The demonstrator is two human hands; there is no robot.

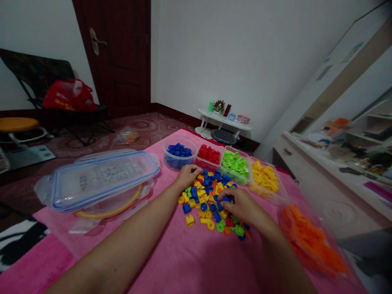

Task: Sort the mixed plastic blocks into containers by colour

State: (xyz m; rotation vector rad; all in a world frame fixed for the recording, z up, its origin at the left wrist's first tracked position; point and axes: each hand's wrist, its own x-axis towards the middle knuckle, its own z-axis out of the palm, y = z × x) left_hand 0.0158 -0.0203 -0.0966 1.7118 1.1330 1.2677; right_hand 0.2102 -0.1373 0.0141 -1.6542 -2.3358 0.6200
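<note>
A heap of small mixed plastic pieces (211, 202), blue, yellow, green and red, lies on the pink cloth (183, 261). My left hand (187, 175) rests curled at the heap's far left edge, just in front of the round tub of blue pieces (179, 153); what its fingers hold is hidden. My right hand (241, 206) sits on the heap's right side and pinches a blue piece (226, 199) between thumb and fingers.
Behind the heap stand tubs of red pieces (209, 155), green pieces (235, 163) and yellow pieces (265, 177). An orange-filled tub (309, 241) sits at the right. Stacked clear lids (101, 179) lie at the left. A white cabinet (324, 179) runs along the right.
</note>
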